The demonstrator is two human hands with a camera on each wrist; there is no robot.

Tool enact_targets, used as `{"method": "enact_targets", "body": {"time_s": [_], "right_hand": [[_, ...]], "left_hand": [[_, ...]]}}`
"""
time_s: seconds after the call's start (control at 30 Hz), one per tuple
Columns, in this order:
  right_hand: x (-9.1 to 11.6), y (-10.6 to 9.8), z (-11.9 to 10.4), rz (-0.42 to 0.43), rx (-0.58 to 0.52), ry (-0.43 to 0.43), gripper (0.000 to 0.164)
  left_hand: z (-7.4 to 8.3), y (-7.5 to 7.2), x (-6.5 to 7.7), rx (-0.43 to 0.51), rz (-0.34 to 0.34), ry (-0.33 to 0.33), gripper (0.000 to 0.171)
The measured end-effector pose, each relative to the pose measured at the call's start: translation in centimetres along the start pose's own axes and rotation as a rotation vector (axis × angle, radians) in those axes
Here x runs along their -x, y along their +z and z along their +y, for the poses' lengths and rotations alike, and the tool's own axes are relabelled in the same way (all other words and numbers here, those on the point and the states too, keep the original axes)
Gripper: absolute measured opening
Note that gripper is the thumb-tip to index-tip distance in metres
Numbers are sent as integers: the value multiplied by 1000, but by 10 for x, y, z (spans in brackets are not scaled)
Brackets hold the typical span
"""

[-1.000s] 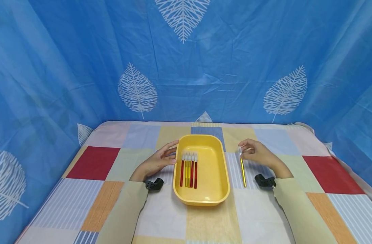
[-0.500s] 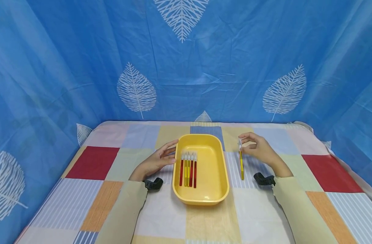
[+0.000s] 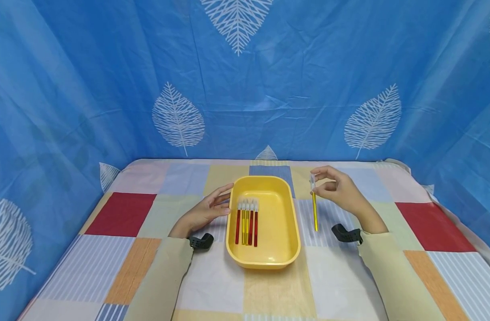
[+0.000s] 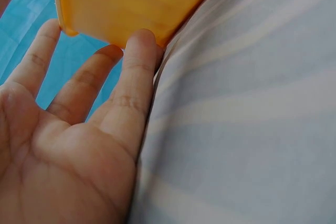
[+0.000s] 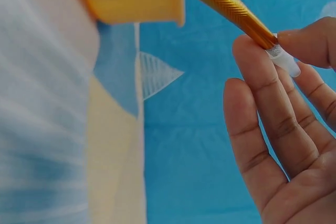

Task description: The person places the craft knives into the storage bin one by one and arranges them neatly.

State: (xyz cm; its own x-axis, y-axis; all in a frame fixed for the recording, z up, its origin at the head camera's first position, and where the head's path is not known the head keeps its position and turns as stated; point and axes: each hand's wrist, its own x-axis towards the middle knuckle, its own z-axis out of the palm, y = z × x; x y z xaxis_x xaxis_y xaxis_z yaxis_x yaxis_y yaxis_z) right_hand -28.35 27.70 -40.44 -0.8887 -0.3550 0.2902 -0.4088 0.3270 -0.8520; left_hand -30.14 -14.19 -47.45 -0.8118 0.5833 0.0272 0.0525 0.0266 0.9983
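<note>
My right hand (image 3: 338,191) pinches a gold craft knife (image 3: 315,211) between thumb and fingers, near its pale capped end, with the handle hanging down to the right of the tray. In the right wrist view, the gold knurled handle (image 5: 231,6) slants up and left from the fingertips, and the translucent white cap (image 5: 286,62) pokes out between the fingers. My left hand (image 3: 204,213) touches the left side of the yellow tray (image 3: 278,223) with extended fingers. Fingertips meet its outer wall (image 4: 131,3) in the left wrist view. Inside, several red and gold craft knives (image 3: 246,227) lie side by side.
A patchwork cloth (image 3: 281,292) covers the table. Behind it hangs a blue curtain (image 3: 293,80) with white leaf prints. Black wrist mounts (image 3: 346,233) sit on both wrists.
My right hand has risen, moving away from me and slightly left, with the gold craft knife lifted and more upright. The left hand stays at the tray's side.
</note>
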Motion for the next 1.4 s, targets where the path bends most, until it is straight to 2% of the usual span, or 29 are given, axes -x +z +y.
{"method": "enact_targets", "body": {"time_s": [0.23, 0.6, 0.9, 1.07, 1.4], "right_hand": [[1, 5, -18, -12, -16, -59, 41], [-3, 18, -39, -29, -48, -89, 41], [-21, 33, -50, -45, -23, -45, 42], [-32, 39, -52, -61, -23, 13, 44], [-51, 55, -51, -101, -91, 98, 46]], "left_hand": [[0, 0, 0, 11, -12, 11, 86], [-4, 0, 0, 12, -18, 16, 85], [-2, -1, 1, 15, -15, 15, 85], [-2, -1, 1, 19, -14, 14, 84], [-1, -1, 1, 30, -22, 21, 87]]}}
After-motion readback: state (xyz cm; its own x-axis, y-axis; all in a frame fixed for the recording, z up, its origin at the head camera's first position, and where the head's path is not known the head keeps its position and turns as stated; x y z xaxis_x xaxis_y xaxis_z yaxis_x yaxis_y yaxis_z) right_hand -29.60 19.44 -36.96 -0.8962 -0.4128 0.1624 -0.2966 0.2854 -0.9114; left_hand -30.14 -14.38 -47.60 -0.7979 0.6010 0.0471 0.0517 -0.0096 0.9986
